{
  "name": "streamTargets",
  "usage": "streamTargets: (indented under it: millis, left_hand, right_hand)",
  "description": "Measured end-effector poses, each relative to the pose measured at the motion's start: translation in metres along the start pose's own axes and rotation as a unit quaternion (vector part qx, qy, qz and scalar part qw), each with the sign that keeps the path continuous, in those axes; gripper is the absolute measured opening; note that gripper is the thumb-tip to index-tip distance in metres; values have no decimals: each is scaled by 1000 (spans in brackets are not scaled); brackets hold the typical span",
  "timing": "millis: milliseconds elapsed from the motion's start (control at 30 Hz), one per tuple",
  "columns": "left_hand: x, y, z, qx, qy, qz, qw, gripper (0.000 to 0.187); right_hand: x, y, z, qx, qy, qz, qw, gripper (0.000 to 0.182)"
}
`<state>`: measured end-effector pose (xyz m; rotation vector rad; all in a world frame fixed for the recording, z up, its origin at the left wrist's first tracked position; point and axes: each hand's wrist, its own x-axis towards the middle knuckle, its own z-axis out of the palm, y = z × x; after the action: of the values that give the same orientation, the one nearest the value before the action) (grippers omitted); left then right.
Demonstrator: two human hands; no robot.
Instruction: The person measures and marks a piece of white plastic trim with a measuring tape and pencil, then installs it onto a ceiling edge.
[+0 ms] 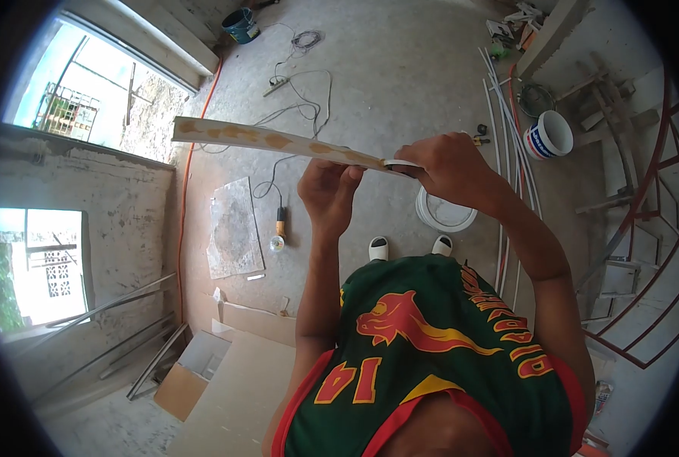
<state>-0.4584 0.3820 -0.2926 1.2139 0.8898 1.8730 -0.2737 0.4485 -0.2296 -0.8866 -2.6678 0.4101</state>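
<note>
From where I stand, the long, pale strip (278,142) with brown smears is raised in front of the person, above the concrete floor (385,84). The left hand (328,194) grasps its lower edge, thumb up against it. The right hand (450,167) is clenched round a small, pale-rimmed object (402,164) at the strip's near end; I can't make out what it is.

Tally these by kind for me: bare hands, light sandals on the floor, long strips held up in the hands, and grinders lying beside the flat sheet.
Bare hands: 2 (left hand, right hand)
Sandals: 2 (one sandal, other sandal)
Held long strip: 1
Grinder: 1
Total: 6
</note>
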Motion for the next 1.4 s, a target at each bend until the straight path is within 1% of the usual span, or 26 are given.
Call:
streamTargets:
  millis: [67, 167, 300, 400, 500, 1000, 1100, 1400]
  left_hand:
    - [-2, -3, 0, 0, 4, -12, 1000, 15]
    - [-4, -4, 2, 11, 8, -20, 1000, 16]
    - [-6, -7, 3, 36, 14, -16, 999, 18]
    - [-6, -7, 4, 47, 14, -21, 999, 23]
    - [-6, -9, 3, 29, 15, -14, 999, 19]
    - [-6, -12, 4, 26, 19, -13, 999, 21]
    - [-5, -12, 2, 27, 3, -8, 1000, 20]
    - [-2, -16, 7, 42, 12, -12, 999, 17]
  right_hand:
    - [-3, 1, 1, 5, 17, -7, 1000, 14]
    - [-4, 1, 2, 10, 16, -8, 1000, 15]
    - [-6, 4, 4, 13, -6, 8, 1000, 14]
    - [-8, 7, 8, 17, 4, 3, 1000, 15]
    - [-9, 11, 12, 10, 8, 1, 1000, 15]
    - [-18, 25, 25, 7, 1, 16, 1000, 15]
    - [-20, 26, 27, 11, -3, 24, 1000, 15]
    - [-24, 41, 37, 11, 2, 33, 999, 17]
